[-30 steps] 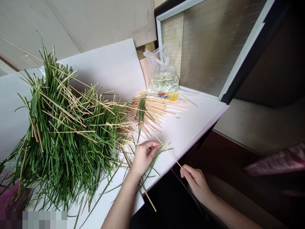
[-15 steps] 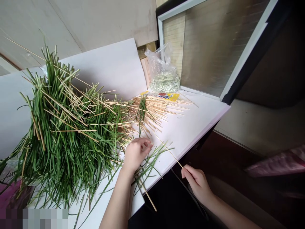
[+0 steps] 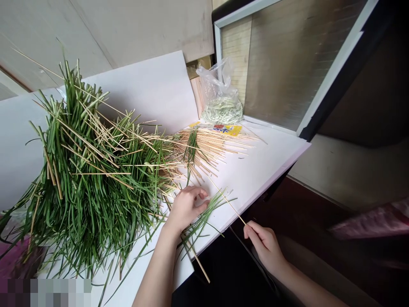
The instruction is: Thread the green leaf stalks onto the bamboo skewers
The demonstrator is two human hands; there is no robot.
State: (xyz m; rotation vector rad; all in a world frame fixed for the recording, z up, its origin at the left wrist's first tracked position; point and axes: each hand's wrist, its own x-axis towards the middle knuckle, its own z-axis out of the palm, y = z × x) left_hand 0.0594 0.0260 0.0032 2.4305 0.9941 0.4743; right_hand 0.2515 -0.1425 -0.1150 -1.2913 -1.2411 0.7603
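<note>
A large heap of long green grass blades (image 3: pixel 89 179), mixed with thin pale sticks, lies on the white board (image 3: pixel 255 175). Beyond it, a fan of thin bamboo sticks (image 3: pixel 212 147) spreads over the board. My right hand (image 3: pixel 265 248) pinches one thin bamboo stick (image 3: pixel 226 199) near its end, over the board's front edge. My left hand (image 3: pixel 187 209) rests curled at the heap's edge, over a loose spray of grass blades (image 3: pixel 204 213). I cannot tell whether it grips them. A longer stick (image 3: pixel 198 263) juts past the board's edge below that hand.
A clear plastic bag (image 3: pixel 220 99) of pale chopped stems stands at the back, with a yellow printed packet (image 3: pixel 223 130) in front. A glass-paned cabinet door (image 3: pixel 287 64) rises to the right. The board's edge drops to a dark floor (image 3: pixel 287 200).
My left hand has shifted down and left, and its fingers now curl over the loose blades. My right hand still pinches the same stick.
</note>
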